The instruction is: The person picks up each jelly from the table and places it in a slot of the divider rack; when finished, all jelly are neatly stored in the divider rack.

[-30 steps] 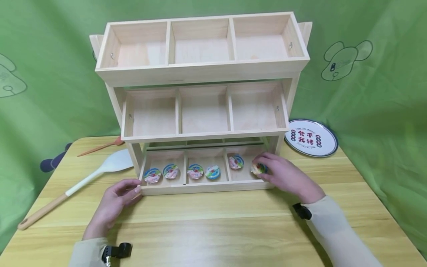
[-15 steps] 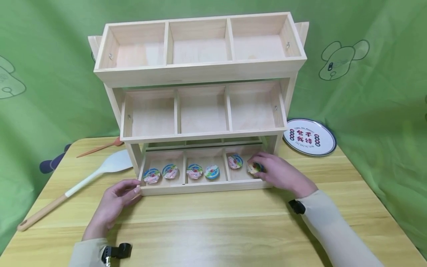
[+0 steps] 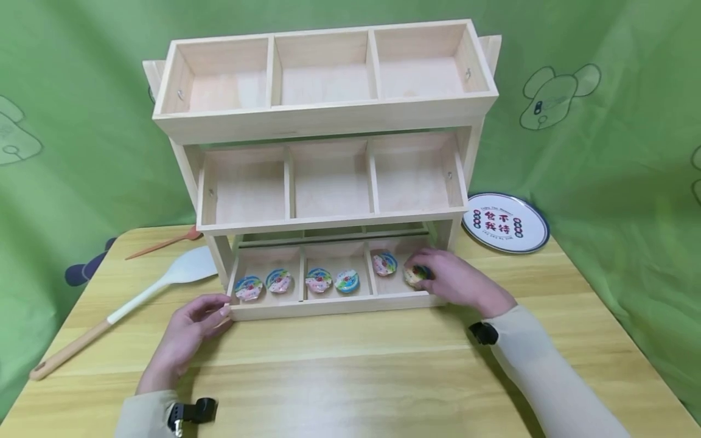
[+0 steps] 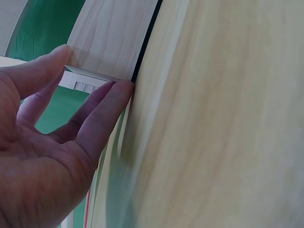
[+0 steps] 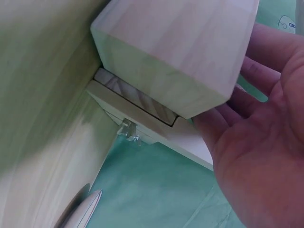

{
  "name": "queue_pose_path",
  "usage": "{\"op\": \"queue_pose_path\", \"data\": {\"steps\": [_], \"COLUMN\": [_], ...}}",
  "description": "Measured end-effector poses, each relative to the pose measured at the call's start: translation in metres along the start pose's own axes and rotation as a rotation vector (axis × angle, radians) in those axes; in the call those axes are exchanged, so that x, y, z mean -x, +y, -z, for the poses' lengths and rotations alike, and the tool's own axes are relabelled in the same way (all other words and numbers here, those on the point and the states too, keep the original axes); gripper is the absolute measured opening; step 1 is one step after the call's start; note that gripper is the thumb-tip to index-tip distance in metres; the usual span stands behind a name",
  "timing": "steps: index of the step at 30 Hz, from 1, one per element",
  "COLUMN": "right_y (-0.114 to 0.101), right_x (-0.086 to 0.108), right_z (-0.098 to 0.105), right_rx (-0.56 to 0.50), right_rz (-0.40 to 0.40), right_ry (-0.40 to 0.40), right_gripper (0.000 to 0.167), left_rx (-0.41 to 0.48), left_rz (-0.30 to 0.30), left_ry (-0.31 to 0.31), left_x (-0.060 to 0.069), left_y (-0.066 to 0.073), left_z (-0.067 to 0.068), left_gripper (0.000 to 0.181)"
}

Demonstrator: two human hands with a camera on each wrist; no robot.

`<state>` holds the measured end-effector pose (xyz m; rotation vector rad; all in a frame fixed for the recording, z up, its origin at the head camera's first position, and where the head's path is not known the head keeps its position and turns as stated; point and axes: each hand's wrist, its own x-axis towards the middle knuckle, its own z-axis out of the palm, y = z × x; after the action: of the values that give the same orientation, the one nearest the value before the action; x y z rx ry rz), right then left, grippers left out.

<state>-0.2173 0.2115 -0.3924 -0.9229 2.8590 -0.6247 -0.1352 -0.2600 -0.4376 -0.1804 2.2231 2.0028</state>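
Observation:
In the head view, a three-tier wooden shelf (image 3: pixel 328 115) stands on the table. Pairs of jelly cups with printed lids lie in each compartment of its bottom tray (image 3: pixel 328 309). My right hand (image 3: pixel 459 281) reaches into the right compartment, thumb and fingers around a yellowish jelly cup (image 3: pixel 412 275). To its left lies a pink-and-blue jelly cup (image 3: pixel 385 264). My left hand (image 3: pixel 188 331) touches the bottom tray's left front corner with extended fingertips (image 4: pixel 124 88). The right wrist view shows my right hand (image 5: pixel 261 128) over the tray's corner, its fingertips and the cup hidden behind the wood.
Left of the shelf lie a white spatula (image 3: pixel 188 266) with a wooden handle and an orange spoon (image 3: pixel 164 243). A white plate (image 3: pixel 506 240) with red characters lies at the right. Green cloth (image 3: pixel 619 182) hangs behind the table.
My right hand and the yellowish jelly cup have shifted slightly left within the right compartment. The left hand stays at the tray corner. The head view has shifted a little.

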Motion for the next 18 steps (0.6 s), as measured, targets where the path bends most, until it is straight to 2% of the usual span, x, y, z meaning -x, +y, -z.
{"op": "queue_pose_path", "data": {"steps": [11,15,18], "right_y": [-0.002,-0.004,-0.006], "right_x": [0.006,0.012,0.016], "right_z": [0.002,0.005,0.007], "right_rx": [-0.041,-0.046,-0.043], "right_rz": [0.003,-0.030,-0.059], "right_ry": [0.023,0.043,0.058], "right_gripper": [0.028,0.025,0.026], "left_rx": [0.026,0.051,0.037], "left_rz": [-0.019,-0.023,-0.020], "left_ry": [-0.004,-0.010,-0.010], "left_x": [0.000,0.000,0.000], "left_y": [0.003,0.002,0.003], "left_z": [0.000,-0.001,-0.001], "left_gripper": [0.038,0.038,0.038]}}
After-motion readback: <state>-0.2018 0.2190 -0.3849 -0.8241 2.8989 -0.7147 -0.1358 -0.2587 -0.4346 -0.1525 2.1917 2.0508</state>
